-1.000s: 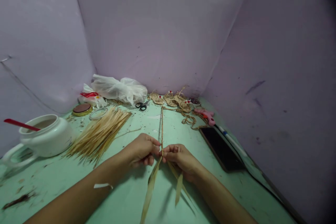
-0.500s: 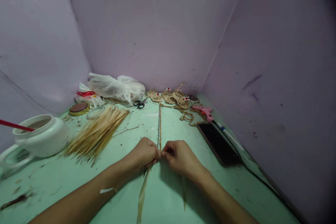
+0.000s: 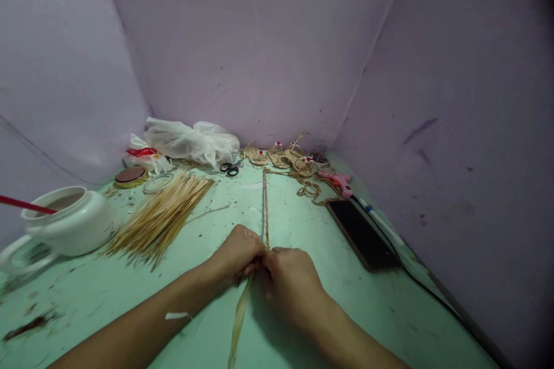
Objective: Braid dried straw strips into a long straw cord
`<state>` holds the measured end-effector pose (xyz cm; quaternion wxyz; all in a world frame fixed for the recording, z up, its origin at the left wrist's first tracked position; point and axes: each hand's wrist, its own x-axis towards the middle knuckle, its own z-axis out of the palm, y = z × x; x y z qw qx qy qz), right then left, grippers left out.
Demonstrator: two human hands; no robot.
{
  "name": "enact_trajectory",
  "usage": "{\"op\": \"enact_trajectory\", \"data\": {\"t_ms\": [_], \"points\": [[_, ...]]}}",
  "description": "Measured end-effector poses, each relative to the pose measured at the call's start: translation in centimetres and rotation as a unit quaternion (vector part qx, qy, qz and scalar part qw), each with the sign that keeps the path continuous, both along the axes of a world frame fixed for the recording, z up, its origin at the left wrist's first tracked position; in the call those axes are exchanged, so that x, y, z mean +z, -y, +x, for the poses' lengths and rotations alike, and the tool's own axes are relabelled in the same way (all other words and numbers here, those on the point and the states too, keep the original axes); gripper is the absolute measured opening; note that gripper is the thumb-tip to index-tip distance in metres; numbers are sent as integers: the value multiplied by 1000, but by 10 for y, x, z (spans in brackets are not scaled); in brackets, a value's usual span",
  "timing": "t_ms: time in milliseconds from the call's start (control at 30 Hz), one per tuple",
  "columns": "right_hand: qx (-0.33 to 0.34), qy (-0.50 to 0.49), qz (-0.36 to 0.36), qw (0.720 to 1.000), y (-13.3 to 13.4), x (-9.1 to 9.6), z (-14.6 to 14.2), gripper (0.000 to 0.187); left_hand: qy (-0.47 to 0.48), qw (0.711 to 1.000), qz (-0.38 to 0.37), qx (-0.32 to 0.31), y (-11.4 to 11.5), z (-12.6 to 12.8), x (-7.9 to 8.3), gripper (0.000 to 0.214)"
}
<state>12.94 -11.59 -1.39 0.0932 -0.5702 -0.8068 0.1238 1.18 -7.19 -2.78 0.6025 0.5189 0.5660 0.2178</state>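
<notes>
My left hand [image 3: 237, 252] and my right hand [image 3: 289, 281] meet knuckle to knuckle at the middle of the green table [image 3: 108, 300]. Both are closed in a pinch on flat straw strips [image 3: 239, 323] where these join a thin braided straw cord [image 3: 265, 202]. The cord runs straight away from my hands toward the back wall. One loose strip hangs down toward me below the left hand. My right hand covers the other strips.
A bundle of straw sticks [image 3: 162, 219] lies left of my hands, beside a white pot [image 3: 69, 228] with a red stick in it. Scissors [image 3: 229, 169], a plastic bag [image 3: 190, 144], woven straw pieces [image 3: 281, 158], a pink glue gun [image 3: 340, 181] and a dark phone [image 3: 361, 234] lie behind and right.
My hands have come closer together and the right one has rolled over the strips. The two strips that hung below the right hand a second ago are now hidden.
</notes>
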Motion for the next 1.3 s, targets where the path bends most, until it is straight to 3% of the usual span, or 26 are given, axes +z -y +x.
{"op": "enact_trajectory", "data": {"t_ms": [67,167,267,367,400,533,633,700,800,933,1033,1100,1167,1233,1300], "points": [[8,-25,-15,1000,-5,1,7,17,16,1000,-4,-8,0,0,5,7],[-53,-182,-58,980,-20,3,22,23,47,999,-19,-20,-1,-1,10,6],[-136,-384,-164,898,-32,1,26,22,64,998,-17,-22,-2,-3,10,4],[-143,-469,-311,814,-34,-4,19,12,65,997,-2,-38,-2,-4,8,4],[-143,-471,-324,808,-34,-7,17,9,60,997,2,-43,-2,-4,7,4],[-151,-419,-280,851,-34,-18,14,9,-17,997,16,-79,-3,-7,11,8],[-162,-394,-290,857,-36,-21,15,9,-107,987,43,-111,-3,-12,17,11],[-167,-407,-295,848,-36,-19,13,8,-156,978,66,-125,0,-14,20,13],[-182,-462,-311,811,-32,-12,9,7,-241,950,136,-147,14,-9,22,18],[-208,-512,-334,763,-27,-9,5,4,-386,872,260,-150,42,6,21,24],[-200,-520,-342,757,-27,-14,5,3,-437,829,303,-173,52,11,22,28],[-190,-522,-338,759,-28,-16,7,5,-416,839,292,-193,47,8,25,26],[-178,-527,-344,757,-29,-15,9,7,-349,881,254,-191,34,0,28,26],[-166,-537,-364,743,-30,-13,12,7,-259,936,202,-125,17,-8,30,27],[-148,-546,-381,731,-31,-10,15,7,-169,980,96,-52,5,-12,29,24]]}}
